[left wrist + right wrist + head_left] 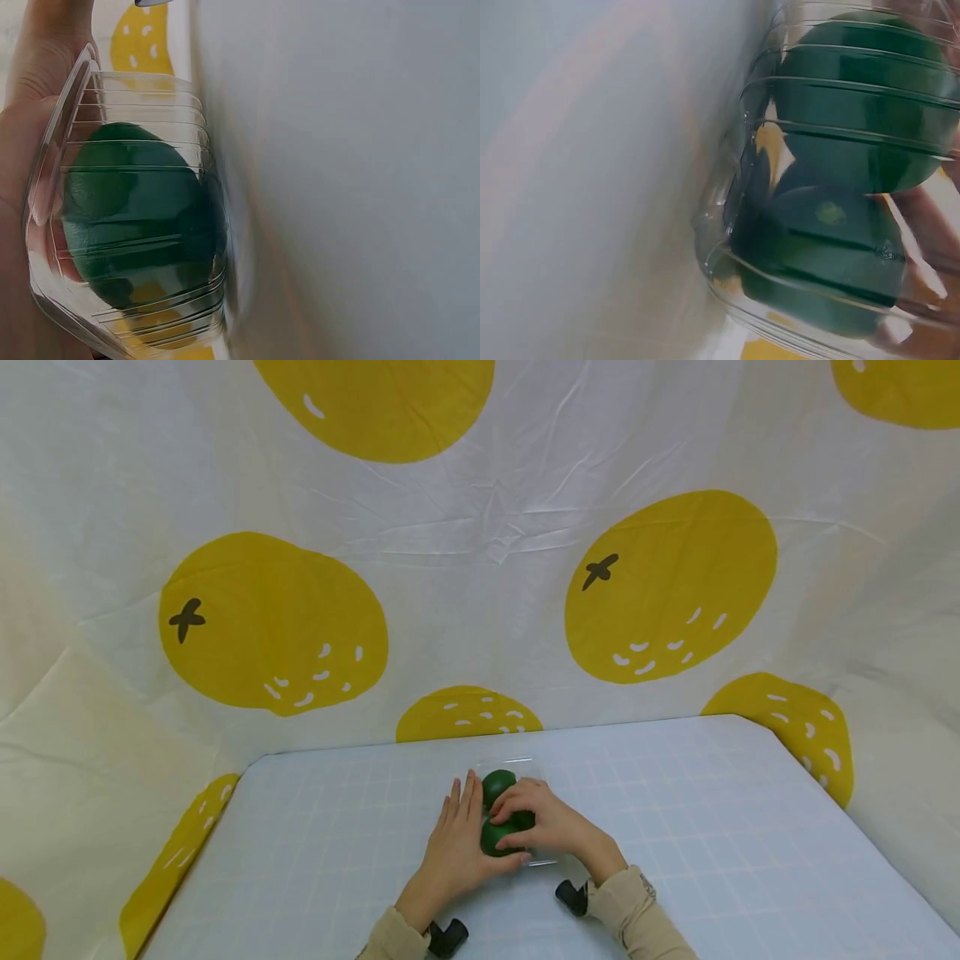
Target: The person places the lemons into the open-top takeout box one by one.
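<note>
A clear plastic container [529, 766] on the table holds smooth, dark green round fruits: one at the far end [498, 786], one nearer [492, 838], and another partly behind the fingers. My left hand [457, 853] rests along the container's left side, fingers straight, thumb across its near end. From the right, my right hand [553, 821] reaches in with curled fingers and thumb around the near fruit. Through the ribbed wall, the left wrist view shows a green fruit [139, 210]. In the right wrist view two fruits show, an upper one [862, 105] and a lower one [821, 259].
A pale checked cloth covers the table [337, 827]. Behind it hangs a white curtain [480, 610] printed with large yellow fruits. Black camera mounts sit at the left wrist [448, 938] and right wrist [572, 897].
</note>
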The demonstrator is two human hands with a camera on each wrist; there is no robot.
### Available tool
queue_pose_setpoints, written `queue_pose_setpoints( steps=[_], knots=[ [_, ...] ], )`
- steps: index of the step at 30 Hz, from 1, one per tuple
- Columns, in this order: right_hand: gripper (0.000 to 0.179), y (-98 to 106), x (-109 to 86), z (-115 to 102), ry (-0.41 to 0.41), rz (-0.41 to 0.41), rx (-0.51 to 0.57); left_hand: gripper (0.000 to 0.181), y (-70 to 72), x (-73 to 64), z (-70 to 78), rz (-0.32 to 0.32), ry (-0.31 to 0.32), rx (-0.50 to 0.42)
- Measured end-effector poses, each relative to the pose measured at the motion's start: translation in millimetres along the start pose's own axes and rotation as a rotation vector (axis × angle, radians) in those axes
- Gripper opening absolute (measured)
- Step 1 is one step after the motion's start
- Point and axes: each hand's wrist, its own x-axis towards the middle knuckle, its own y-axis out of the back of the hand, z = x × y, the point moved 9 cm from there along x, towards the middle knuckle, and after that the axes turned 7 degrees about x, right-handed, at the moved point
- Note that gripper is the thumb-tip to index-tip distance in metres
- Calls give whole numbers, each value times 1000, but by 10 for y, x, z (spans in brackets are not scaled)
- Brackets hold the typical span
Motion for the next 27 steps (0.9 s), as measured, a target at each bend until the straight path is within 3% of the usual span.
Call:
queue_pose_setpoints(
  steps=[20, 27],
  knots=[
    [17, -11, 19, 32, -50, -25, 18, 132, 19, -10, -5, -12, 8, 11],
    [14, 76, 1, -73, 18, 20, 8, 132, 16, -15, 1, -13, -1, 1]
  ],
)
